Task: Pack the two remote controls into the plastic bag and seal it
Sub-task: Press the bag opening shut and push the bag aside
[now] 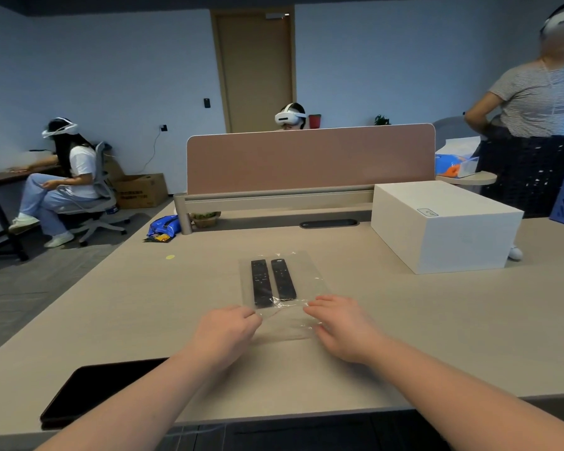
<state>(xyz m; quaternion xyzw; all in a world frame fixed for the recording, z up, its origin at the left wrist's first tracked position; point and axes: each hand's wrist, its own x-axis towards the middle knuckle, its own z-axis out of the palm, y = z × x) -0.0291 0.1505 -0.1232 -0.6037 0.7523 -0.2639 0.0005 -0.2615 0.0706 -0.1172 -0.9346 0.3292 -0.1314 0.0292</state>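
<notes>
Two black remote controls (261, 283) (283, 279) lie side by side inside a clear plastic bag (310, 281) flat on the beige desk. The bag's near end points toward me. My left hand (223, 333) rests at the bag's near left corner with its fingers curled and pinching the plastic edge. My right hand (341, 327) lies on the bag's near right part, fingers bent down onto the plastic. The film between the two hands is wrinkled.
A white box (443, 226) stands at the right rear of the desk (144, 304). A dark tablet (95, 388) lies at the near left edge. A brown divider panel (310, 157) closes the back. A blue packet (163, 227) lies at the far left. Other people sit and stand around.
</notes>
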